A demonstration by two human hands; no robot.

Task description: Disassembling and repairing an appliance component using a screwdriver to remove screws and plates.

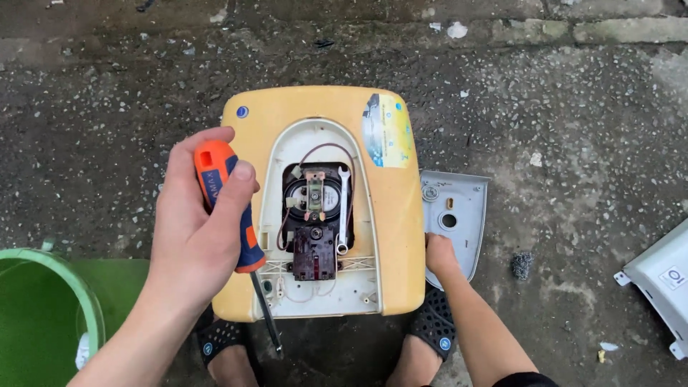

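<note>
Left hand (197, 229) gripped an orange-handled screwdriver (236, 229), tip down; right hand (438, 254) steadied the yellow heater casing (398, 236) on the ground. Grey cover (455, 215) already off beside it; thermostat (314, 251) exposed, still mounted.

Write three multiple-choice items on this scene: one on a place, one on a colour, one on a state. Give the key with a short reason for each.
1. Where does the small wrench lie?
A. in the green bucket
B. inside the open bay of the yellow appliance
C. on the grey cover

2. What colour is the screwdriver handle?
A. orange and blue
B. all black
C. green

3. What is the state of the yellow appliance?
A. sealed shut
B. wrapped in plastic
C. opened, wiring exposed

Key: B, it rests beside the black component in the bay; A, the handle gripped in the left hand shows both colours; C, the grey cover lies beside it on the ground near the right hand.
</note>
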